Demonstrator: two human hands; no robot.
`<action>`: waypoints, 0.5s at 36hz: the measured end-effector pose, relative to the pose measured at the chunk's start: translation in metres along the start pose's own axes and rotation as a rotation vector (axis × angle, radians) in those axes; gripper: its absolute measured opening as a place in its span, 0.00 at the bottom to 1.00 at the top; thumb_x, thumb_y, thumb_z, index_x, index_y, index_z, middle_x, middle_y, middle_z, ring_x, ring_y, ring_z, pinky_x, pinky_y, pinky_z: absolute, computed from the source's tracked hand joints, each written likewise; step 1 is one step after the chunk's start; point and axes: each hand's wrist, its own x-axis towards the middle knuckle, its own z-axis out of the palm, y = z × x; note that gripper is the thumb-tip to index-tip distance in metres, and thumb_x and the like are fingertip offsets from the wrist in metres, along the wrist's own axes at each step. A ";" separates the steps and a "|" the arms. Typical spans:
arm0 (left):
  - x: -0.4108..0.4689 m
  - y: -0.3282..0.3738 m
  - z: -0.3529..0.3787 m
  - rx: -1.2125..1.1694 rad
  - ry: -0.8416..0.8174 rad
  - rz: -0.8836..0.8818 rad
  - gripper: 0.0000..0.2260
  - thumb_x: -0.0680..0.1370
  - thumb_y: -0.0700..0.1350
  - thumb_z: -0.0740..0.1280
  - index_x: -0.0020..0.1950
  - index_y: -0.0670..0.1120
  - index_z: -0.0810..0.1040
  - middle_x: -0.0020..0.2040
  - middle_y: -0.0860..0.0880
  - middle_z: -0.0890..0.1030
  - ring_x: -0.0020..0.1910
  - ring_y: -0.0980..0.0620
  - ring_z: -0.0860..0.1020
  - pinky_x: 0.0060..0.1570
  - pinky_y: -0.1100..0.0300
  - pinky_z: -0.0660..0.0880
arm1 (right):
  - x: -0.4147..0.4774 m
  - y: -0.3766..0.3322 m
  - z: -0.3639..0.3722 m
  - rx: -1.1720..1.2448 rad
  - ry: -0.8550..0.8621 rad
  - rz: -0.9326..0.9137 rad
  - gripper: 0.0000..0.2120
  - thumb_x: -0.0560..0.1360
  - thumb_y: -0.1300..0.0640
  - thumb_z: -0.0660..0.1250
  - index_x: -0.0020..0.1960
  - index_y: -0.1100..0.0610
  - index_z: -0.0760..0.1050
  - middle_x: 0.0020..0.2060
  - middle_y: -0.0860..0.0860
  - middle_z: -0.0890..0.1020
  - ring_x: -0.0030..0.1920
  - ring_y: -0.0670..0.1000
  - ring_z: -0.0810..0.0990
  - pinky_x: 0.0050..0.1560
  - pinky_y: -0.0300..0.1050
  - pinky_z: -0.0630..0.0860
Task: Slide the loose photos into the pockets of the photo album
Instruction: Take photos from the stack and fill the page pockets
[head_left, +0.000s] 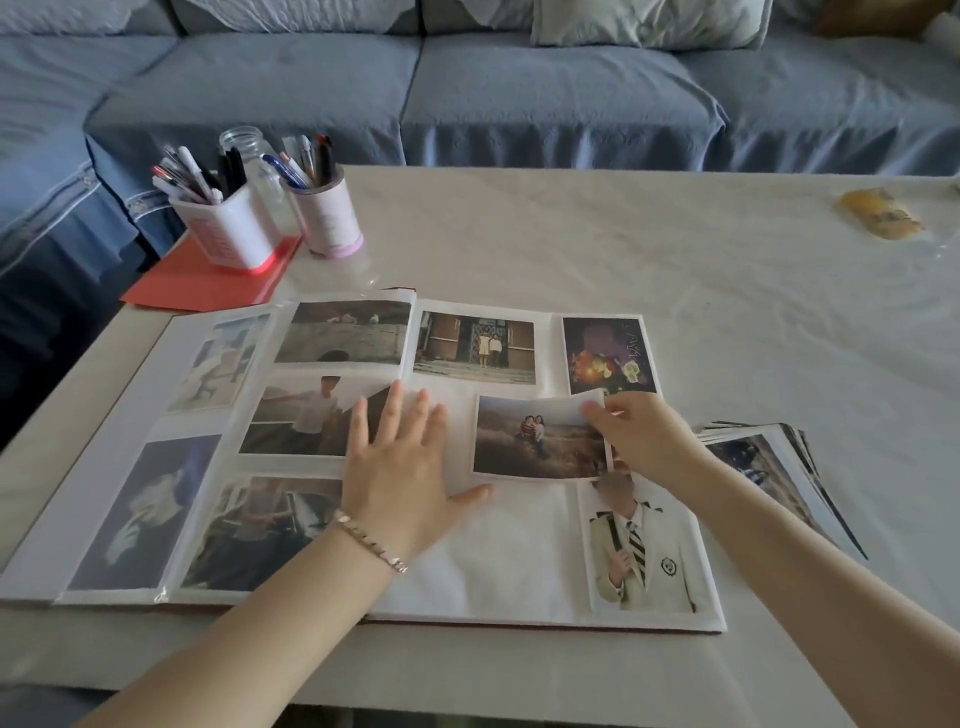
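Your left hand (400, 467) spread flat, pressing album (519, 561) page near spine. Your right hand (636, 434) pinches top right corner of landscape photo (537, 439), which lies just right of left thumb, corner lifted. Loose stack (769, 462) behind right wrist. Risk: push skewed, photo buckles at pocket mouth; lift left palm, page shifts.

The flat left hand (400, 462) covers the right end of the print of a person in a white shirt (301, 415). The right hand (639, 431) hides a corner of the landscape photo of two people (535, 441), and its forearm part of the fanned stack of loose photos (769, 462).
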 end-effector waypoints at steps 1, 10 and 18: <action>-0.001 -0.004 0.000 -0.036 -0.029 0.001 0.44 0.69 0.75 0.44 0.77 0.49 0.46 0.78 0.51 0.42 0.75 0.47 0.36 0.71 0.42 0.37 | 0.000 0.003 -0.002 0.020 0.031 0.006 0.09 0.79 0.51 0.61 0.47 0.55 0.76 0.36 0.52 0.78 0.37 0.53 0.79 0.42 0.47 0.78; -0.002 -0.022 0.011 -0.190 -0.015 0.048 0.62 0.48 0.80 0.30 0.77 0.50 0.44 0.77 0.53 0.40 0.74 0.51 0.33 0.71 0.48 0.36 | -0.007 0.009 -0.003 0.256 0.018 0.125 0.03 0.73 0.65 0.69 0.46 0.61 0.81 0.30 0.52 0.80 0.27 0.46 0.79 0.31 0.35 0.77; -0.002 -0.022 0.012 -0.210 0.009 0.039 0.54 0.54 0.76 0.38 0.77 0.51 0.42 0.77 0.53 0.39 0.74 0.52 0.33 0.71 0.50 0.35 | -0.001 -0.016 0.016 0.250 -0.051 0.095 0.02 0.73 0.63 0.69 0.44 0.60 0.80 0.28 0.48 0.80 0.27 0.43 0.79 0.31 0.31 0.76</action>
